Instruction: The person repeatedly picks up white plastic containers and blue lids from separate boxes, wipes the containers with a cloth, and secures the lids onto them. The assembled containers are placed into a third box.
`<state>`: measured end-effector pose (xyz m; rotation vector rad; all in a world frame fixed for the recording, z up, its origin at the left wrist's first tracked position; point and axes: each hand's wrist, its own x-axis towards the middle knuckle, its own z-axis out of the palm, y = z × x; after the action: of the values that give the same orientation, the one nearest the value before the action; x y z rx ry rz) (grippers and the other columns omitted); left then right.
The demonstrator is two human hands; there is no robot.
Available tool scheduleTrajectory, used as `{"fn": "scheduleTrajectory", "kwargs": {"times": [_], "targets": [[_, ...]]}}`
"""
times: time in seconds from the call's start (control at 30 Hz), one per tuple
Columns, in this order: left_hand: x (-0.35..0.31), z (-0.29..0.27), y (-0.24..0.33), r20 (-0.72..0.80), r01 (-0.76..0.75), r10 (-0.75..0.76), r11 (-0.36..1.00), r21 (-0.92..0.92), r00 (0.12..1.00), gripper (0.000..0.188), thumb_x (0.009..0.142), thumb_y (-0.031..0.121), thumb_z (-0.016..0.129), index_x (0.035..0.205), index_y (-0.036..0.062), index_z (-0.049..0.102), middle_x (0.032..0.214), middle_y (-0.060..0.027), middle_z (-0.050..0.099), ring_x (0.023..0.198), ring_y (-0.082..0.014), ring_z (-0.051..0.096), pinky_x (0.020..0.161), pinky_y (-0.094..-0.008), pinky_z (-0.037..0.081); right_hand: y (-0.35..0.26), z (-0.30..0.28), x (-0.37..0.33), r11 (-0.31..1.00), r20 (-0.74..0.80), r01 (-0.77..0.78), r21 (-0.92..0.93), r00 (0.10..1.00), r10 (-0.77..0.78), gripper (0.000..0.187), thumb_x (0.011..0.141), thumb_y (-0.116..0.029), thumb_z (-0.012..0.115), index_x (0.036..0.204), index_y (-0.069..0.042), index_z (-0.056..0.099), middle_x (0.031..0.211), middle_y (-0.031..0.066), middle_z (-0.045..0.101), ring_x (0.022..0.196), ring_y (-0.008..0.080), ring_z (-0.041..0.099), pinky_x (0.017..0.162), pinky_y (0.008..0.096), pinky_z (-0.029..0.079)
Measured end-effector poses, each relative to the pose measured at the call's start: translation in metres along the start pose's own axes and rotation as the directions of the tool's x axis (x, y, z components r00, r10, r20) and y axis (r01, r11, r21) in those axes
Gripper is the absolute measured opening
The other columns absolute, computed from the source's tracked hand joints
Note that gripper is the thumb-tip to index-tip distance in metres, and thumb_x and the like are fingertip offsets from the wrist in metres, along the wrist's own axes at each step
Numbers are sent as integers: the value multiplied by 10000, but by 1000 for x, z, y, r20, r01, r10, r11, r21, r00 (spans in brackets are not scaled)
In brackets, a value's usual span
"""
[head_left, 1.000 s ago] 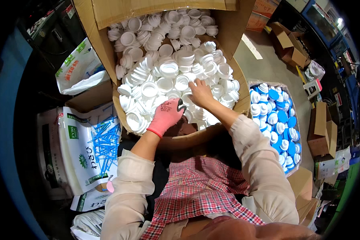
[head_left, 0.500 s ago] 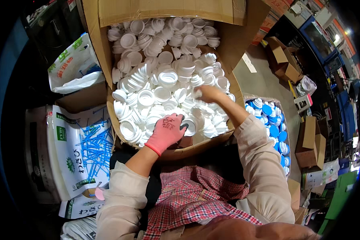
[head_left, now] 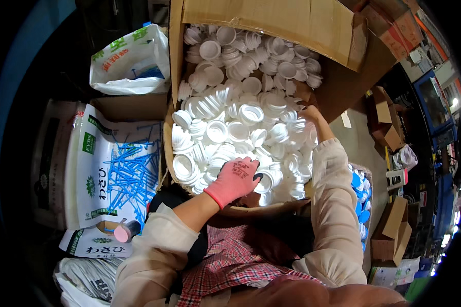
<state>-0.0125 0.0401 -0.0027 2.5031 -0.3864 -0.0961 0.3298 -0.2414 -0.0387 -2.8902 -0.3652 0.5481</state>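
Observation:
A large cardboard box (head_left: 276, 13) in front of me is heaped with white ridged plastic caps (head_left: 216, 131), many nested in short stacks. My left hand (head_left: 234, 180), in a pink glove with dark fingertips, lies over the near part of the heap. Its fingers are curled beside a white cap (head_left: 270, 180); what they hold, if anything, is hidden. My right hand (head_left: 311, 116), bare, reaches in at the right side of the box among the caps. Its fingers are partly hidden and blurred, so whether it grips a cap is unclear.
Left of the box, blue plastic rods (head_left: 130, 176) lie on a white printed sack (head_left: 93, 192). A white bag (head_left: 128, 56) stands beyond, a pink-ended container (head_left: 122, 233) nearer. At the right are blue-and-white caps (head_left: 362, 199) and open cartons (head_left: 392, 230).
The view has shifted, so the box appears farther right. My right hand has moved from the middle of the caps to the box's right side. My left hand stays at the near edge.

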Motion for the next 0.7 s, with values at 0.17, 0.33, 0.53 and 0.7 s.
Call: {"fn": "scheduleTrajectory", "kwargs": {"times": [0.17,0.33,0.53,0.7], "targets": [[4,4,4,15,-1,1,1000,-30,1000,362,851,341,594,1080,62,564,1052,-142,608,1007,-314,603,844,-400,487,33,40,-81,841,37,47,539,996,-80,890,757,-117,753,1479,-230,244,1085,116,621,941,221,600,722,371,509],[6,9,15,45,-53,54,998,-28,998,376,855,344,591,1082,44,571,1073,-151,607,1014,-316,600,863,-405,478,53,95,-161,889,3,366,274,924,-381,738,751,-49,709,1401,-167,381,1368,116,453,1237,287,467,1031,382,379],[2,12,12,47,-52,49,998,45,998,385,863,355,584,1104,56,566,1074,-153,616,1013,-320,602,863,-411,481,-38,58,-195,966,-92,255,-33,962,-257,561,744,-286,760,1235,-98,564,1159,231,587,1112,381,546,959,430,436],[7,11,12,52,-60,60,998,-12,997,391,862,350,590,1124,62,557,1059,-146,617,1012,-314,602,860,-404,484,-91,31,-122,943,-484,327,-57,817,-312,653,736,-346,755,1278,-76,511,1189,221,568,1124,412,528,965,463,431]]}}
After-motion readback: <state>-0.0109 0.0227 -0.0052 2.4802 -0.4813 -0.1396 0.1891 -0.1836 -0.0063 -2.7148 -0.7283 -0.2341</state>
